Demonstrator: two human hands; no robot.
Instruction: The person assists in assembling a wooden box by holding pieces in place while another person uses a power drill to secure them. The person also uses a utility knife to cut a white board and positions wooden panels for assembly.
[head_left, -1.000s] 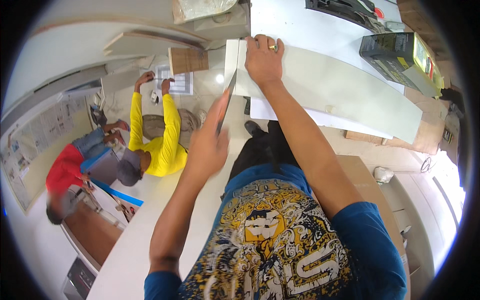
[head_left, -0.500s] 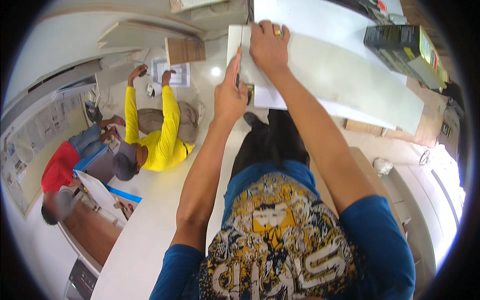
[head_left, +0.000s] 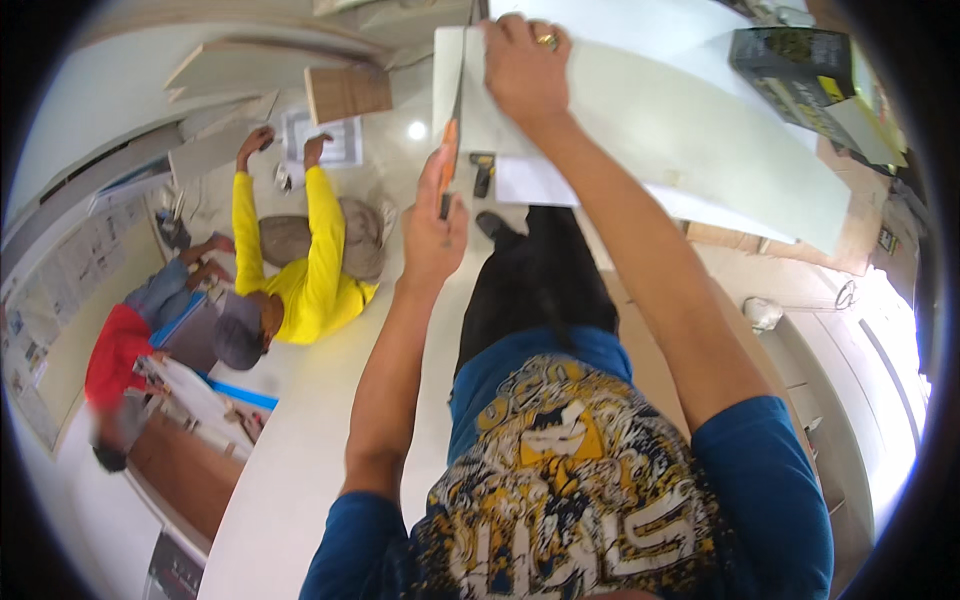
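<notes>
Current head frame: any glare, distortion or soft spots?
Head view: glare washes out the lower right side; a bright spot, likely reflected light, sits on the floor; fisheye bows the pale board, corners go black; fine detail on the orange-and-black tool is hard to make out.

The left grip (head_left: 434, 238) holds an orange-handled saw (head_left: 450, 140).

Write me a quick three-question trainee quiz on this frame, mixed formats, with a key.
1. Which hand holds the saw?
2. True or false: the right hand rests on the board.
3. The saw's handle is: A) green; B) orange and black; C) white.

Key: 1. the left hand; 2. true; 3. B.
</notes>
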